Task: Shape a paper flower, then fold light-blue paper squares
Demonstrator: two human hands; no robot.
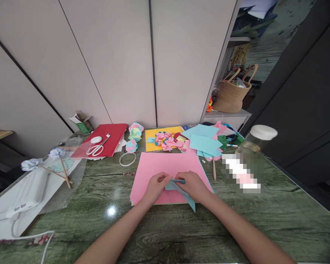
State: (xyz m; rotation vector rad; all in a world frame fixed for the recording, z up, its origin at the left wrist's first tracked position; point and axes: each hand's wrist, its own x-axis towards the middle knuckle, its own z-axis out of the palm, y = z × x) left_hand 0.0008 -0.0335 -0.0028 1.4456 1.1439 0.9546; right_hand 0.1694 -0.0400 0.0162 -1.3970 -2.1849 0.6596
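Between my two hands is a piece of light blue paper, partly folded, with a pointed flap hanging toward me. My left hand pinches its left end with thumb and forefinger. At the other end my right hand has its fingers closed on a narrow folded edge. Both hands are just above a stack of pink paper on the green table. My fingers and palms hide part of the blue paper.
Behind the stack lie a yellow sheet with small folded pieces, and blue sheets. White scissors rest on a red folder. A lidded jar stands right; a power strip and its cable lie left.
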